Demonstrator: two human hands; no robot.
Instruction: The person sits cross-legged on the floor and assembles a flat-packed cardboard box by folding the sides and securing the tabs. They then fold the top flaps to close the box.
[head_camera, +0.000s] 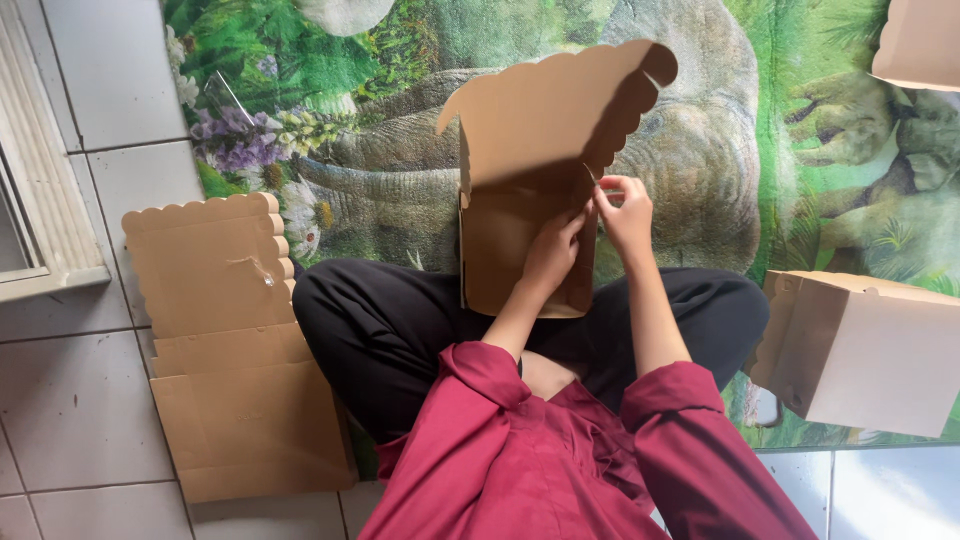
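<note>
Nearest the camera, maroon sleeves (560, 450) run out over crossed legs in black trousers (380, 330). On the lap stands a brown cardboard box (520, 200) with its scalloped lid flap raised. The left hand (552, 255) presses against the box's front face, fingers curled onto the card. The right hand (625, 212) pinches a thin string or strip (592, 178) at the box's right edge. To the left, a stack of flat scalloped box blanks (225, 340) lies on the tiled floor (70, 400). On the right sits a folded-up box (865, 350). Beyond, an elephant-print mat (700, 120) spreads across the floor.
</note>
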